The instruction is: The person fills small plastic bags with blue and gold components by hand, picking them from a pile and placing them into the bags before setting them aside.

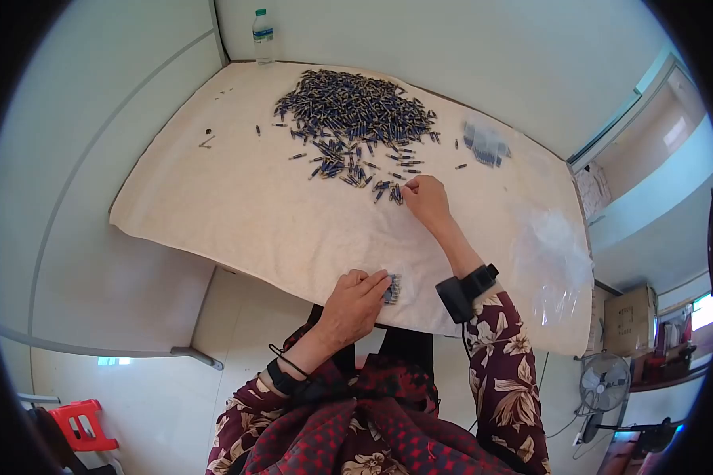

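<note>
Right grip (429, 202) outstretched at pieces (396, 192) | left grip (355, 305) palm-down at row (393, 290)

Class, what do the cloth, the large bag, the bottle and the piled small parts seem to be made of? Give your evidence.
Cloth: probably fabric, matte, with soft wrinkles.
Large bag: likely thin plastic film, see-through with shiny creases.
Bottle: probably clear plastic, smooth, see-through below its label.
Small parts: dark blue bodies with paler ends, perhaps coated plastic and metal; too small to tell.
</note>
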A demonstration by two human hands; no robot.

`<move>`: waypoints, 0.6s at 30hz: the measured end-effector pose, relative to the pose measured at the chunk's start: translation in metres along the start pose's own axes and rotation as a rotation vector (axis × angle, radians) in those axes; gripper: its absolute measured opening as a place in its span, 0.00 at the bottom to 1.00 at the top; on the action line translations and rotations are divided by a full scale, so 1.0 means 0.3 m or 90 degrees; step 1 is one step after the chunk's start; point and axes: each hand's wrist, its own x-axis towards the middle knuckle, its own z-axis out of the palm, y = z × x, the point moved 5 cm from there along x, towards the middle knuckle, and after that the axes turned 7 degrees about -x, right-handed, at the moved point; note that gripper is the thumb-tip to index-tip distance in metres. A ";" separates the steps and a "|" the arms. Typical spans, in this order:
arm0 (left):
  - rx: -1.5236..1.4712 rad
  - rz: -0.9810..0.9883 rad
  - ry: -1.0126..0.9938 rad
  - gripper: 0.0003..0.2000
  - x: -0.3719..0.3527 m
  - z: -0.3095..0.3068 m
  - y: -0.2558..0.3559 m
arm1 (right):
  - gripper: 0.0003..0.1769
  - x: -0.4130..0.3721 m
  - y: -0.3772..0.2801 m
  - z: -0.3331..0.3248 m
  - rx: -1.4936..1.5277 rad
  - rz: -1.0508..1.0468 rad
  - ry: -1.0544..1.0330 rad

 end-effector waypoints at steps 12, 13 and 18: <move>-0.012 0.012 0.002 0.20 -0.007 -0.018 0.003 | 0.09 -0.012 -0.004 0.029 -0.062 -0.100 -0.050; -0.014 0.007 0.003 0.20 -0.005 -0.021 0.004 | 0.10 -0.025 0.001 0.019 -0.043 -0.096 -0.047; -0.028 0.002 0.022 0.18 -0.001 -0.034 0.011 | 0.11 -0.112 0.022 -0.029 0.117 -0.078 -0.056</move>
